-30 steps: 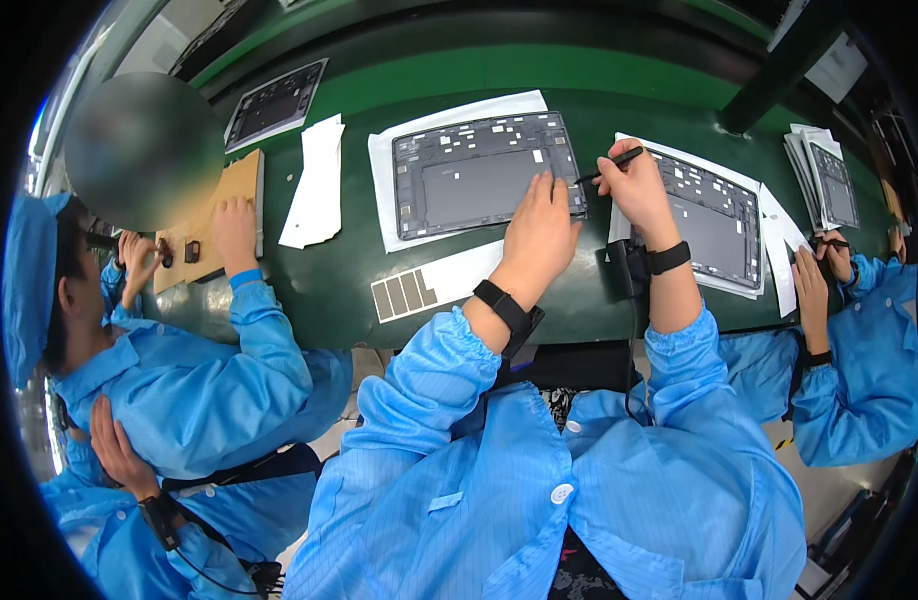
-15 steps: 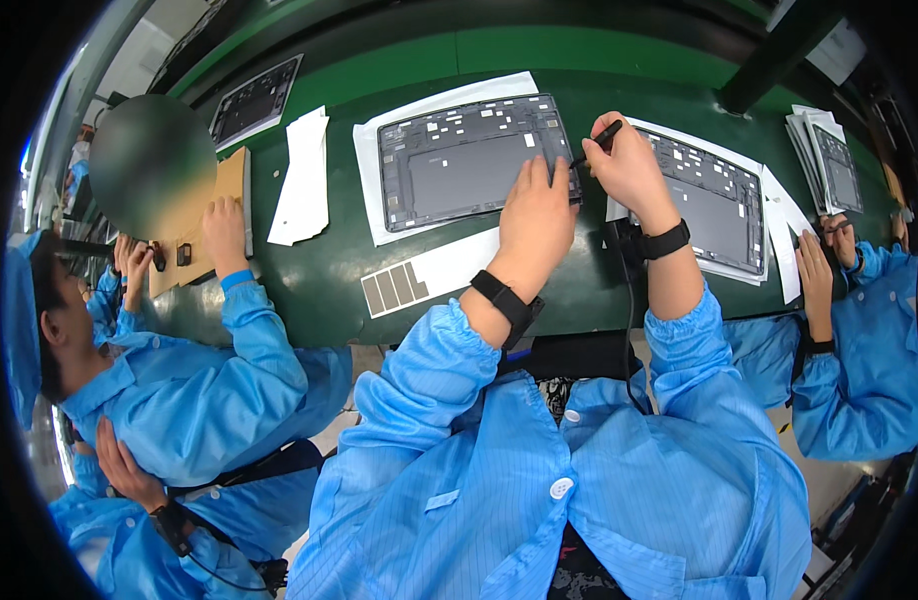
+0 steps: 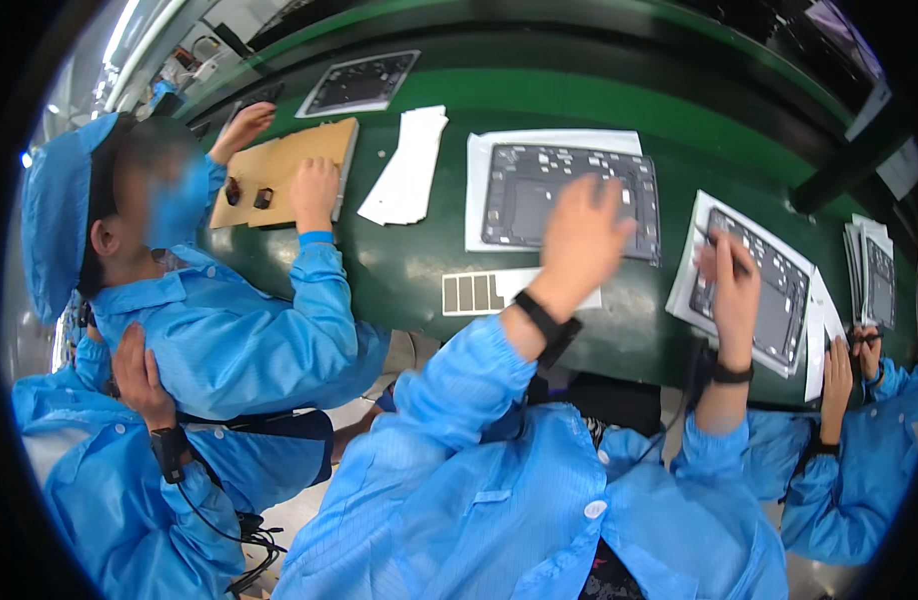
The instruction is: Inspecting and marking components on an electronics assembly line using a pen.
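Observation:
A dark grey tablet back housing lies on white sheets in front of me. Over its right part is my left hand, smeared by motion, so I cannot make out its fingers or any contact. My right hand is closed round a slim black pen-like tool. It sits over the left side of a second tablet housing, which also rests on white sheets. Nearer to me, partly behind my left wrist, lies a white strip with dark grey rectangular pieces.
White paper strips lie left of the housings on the green table. A co-worker's hand rests on a brown board there. Another housing lies far left. A dark post and stacked sheets stand right.
My view has shifted left, and my left hand has lifted and blurred. My right hand has moved with the tool from the first housing's right edge to the second housing.

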`<state>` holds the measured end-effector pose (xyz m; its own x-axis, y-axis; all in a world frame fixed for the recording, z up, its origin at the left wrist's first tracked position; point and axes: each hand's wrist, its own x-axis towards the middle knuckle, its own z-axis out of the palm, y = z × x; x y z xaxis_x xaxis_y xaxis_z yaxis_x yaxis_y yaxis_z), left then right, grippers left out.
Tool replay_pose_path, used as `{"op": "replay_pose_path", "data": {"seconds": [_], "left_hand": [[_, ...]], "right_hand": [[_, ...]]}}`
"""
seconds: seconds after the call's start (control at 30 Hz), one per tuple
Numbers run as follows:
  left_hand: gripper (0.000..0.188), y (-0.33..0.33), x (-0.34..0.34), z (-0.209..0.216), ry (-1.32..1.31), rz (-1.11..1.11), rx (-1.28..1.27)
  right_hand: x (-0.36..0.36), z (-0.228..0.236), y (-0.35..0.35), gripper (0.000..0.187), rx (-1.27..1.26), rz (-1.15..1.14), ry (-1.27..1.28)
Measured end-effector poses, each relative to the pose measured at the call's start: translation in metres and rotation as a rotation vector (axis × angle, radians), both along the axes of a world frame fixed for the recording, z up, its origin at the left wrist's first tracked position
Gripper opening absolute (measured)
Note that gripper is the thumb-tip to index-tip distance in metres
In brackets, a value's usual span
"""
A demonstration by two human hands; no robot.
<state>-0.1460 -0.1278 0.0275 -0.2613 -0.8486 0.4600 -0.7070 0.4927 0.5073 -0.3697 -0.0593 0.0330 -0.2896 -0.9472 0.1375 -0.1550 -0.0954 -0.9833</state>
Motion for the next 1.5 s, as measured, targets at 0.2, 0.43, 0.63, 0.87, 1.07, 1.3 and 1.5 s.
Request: {"op": "replay_pose_path", "data": {"seconds": [0.2,0.43,0.63,0.87,1.07,1.3,1.5], "left_hand": [[0.041,-0.056,0.126,-0.020,-0.225,0.689,0.302],[0.021,-0.102,0.098,-0.011,-0.343,0.355,0.433],[0.024,-0.191,0.079,-0.009,-0.079,0.284,0.230],[0.023,-0.329,0.096,-0.027,-0.046,0.375,0.263],[0.026,-0.426,0.131,-0.083,-0.444,0.469,0.290],[0.046,-0.353,0.053,-0.007,-0.552,0.430,0.225],[0.046,-0.096,-0.100,0.020,-0.227,-0.278,0.603]], "right_hand": [[-0.001,0.001,0.076,0.026,-0.020,0.061,0.683],[-0.009,-0.010,0.072,0.031,0.014,0.083,0.646],[-0.009,-0.009,0.072,0.031,0.008,0.075,0.678],[-0.016,-0.009,0.077,0.032,-0.057,0.159,0.660],[-0.023,-0.016,0.084,0.034,-0.050,0.115,0.647],[-0.024,-0.019,0.074,0.033,-0.214,0.100,0.461],[-0.057,-0.012,0.112,0.028,-0.316,-0.470,0.281]]}}
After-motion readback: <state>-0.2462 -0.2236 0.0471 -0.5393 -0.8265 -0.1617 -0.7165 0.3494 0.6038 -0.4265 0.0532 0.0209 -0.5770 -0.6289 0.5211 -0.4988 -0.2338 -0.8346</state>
